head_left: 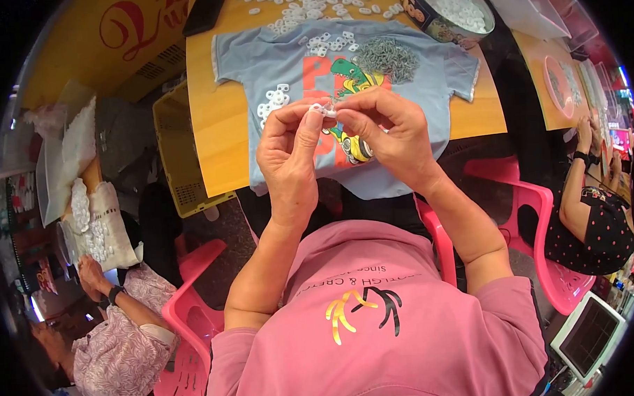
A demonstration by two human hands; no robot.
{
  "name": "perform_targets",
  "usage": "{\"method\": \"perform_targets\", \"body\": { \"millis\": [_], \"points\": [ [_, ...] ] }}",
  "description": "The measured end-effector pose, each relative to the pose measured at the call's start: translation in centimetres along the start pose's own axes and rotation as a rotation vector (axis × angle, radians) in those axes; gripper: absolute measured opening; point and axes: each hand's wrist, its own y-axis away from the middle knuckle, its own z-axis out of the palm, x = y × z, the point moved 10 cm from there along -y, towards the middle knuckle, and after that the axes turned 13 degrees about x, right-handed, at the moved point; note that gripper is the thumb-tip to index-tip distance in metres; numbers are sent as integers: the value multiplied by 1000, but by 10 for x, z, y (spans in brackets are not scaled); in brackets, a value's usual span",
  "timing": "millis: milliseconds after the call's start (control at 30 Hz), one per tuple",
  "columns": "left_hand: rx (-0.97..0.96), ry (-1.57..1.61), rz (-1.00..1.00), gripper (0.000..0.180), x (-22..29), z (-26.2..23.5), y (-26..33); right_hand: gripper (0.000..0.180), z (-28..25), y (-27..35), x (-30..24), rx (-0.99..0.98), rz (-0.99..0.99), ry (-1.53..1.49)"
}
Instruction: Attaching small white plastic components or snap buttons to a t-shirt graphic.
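Observation:
Above the table, my left hand [289,153] pinches a small white plastic piece with holes [321,109] between thumb and fingertips. My right hand [391,129] meets it from the other side, thumb and index finger closed at the piece's right end. Whatever lies between those right fingertips is too small to make out. Beneath both hands a grey-blue T-shirt [277,56] with a dinosaur print is spread out. On it lie two clusters of similar white pieces, one left [273,102] and one farther back [330,42], plus a heap of small grey metal parts [387,59].
Many loose white oval pieces [310,3] cover the back of the wooden table [221,145]. A round tin [422,16] full of white pieces stands at back right. A yellow crate [180,164] is beside the table. People sit at left [123,344] and right [594,230] on pink chairs.

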Motion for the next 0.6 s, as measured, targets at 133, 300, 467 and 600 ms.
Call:
{"method": "perform_targets", "body": {
  "millis": [133, 300, 467, 600],
  "points": [
    [-15, -20, 13, 12, 2, 4, 0, 21, 5, 2, 20, -40, 312, -196],
    [25, -2, 7, 12, 3, 5, 1, 26, 6, 2, 22, -32, 405, -282],
    [43, -58, -59, 13, -7, 1, 3, 26, 1, 0, 26, 72, 455, -402],
    [52, -69, -59, 13, -6, 2, 2, 25, 2, 1, 21, 77, 416, -359]
  ]
}}
